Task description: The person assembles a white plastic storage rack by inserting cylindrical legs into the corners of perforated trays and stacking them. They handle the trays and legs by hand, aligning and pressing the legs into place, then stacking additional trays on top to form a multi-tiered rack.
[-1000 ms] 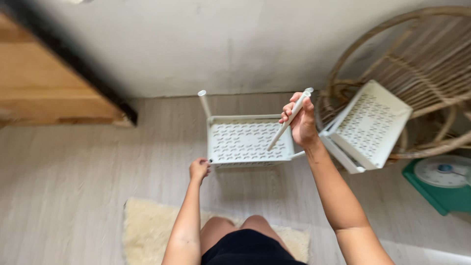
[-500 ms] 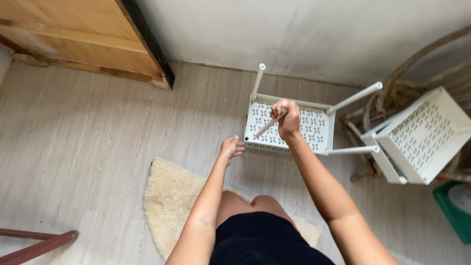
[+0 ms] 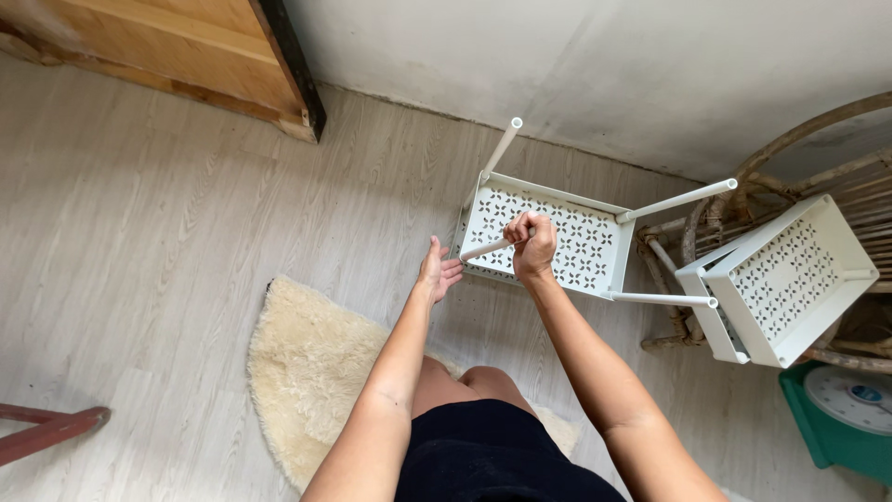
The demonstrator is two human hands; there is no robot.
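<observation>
Your right-hand fingers [image 3: 528, 228] are curling tight around a white plastic tube [image 3: 485, 248], so your right hand [image 3: 532, 245] is making a closed fist on it above the perforated white shelf tray [image 3: 548, 232]. The tube is sticking out leftward from the fist and slanting down toward the tray's near left corner. Your left hand [image 3: 437, 270] is lying open, fingers stretched forward and slightly spread, with the fingertips touching or just beside that same near left edge of the tray; it is gripping nothing.

The tray is sitting on the pale wood-grain floor [image 3: 167, 223], close to the white wall [image 3: 576, 65]. Three more white tubes are already standing in its other corners: one at the far left corner [image 3: 502, 149], one at the far right corner [image 3: 678, 199], and one at the near right corner [image 3: 662, 298], all splaying outward in this view.

A second white perforated tray [image 3: 790, 279] is leaning just to the right, resting against a rattan chair [image 3: 818, 139]. A green scale [image 3: 850, 418] is lying on the floor below it. A cream sheepskin rug [image 3: 307, 372] is lying under your knees, and a wooden cabinet [image 3: 167, 46] is standing at the upper left. A red-brown wooden piece [image 3: 46, 432] is showing at the lower left edge.
</observation>
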